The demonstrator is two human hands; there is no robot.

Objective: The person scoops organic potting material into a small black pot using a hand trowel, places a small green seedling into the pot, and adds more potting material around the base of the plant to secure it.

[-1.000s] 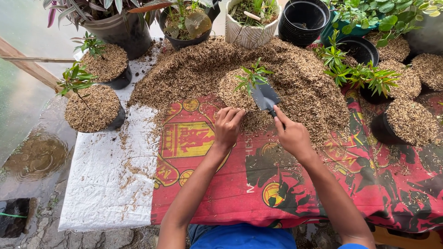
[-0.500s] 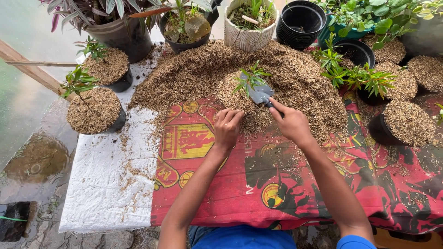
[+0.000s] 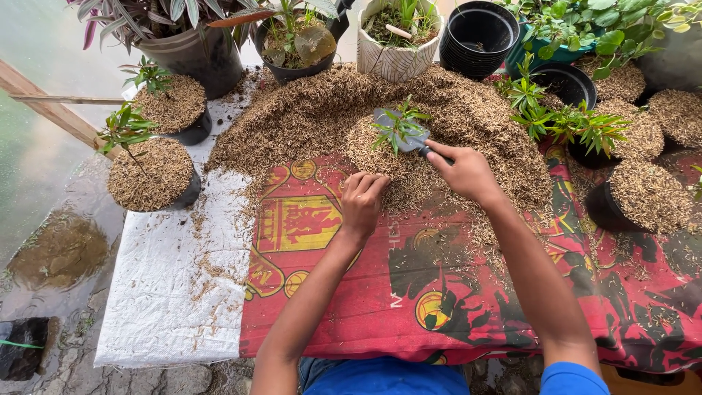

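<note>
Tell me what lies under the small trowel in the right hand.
Under the trowel, held by the right hand, sits a husk mound with a green seedling. Any pot beneath is covered.

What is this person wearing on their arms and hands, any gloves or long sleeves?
No gloves: the left hand and the right hand are bare, with no rings, watch or bands visible. Both forearms are uncovered. A bright blue short sleeve shows at the right upper arm, matching the blue clothing at the bottom edge.
</note>
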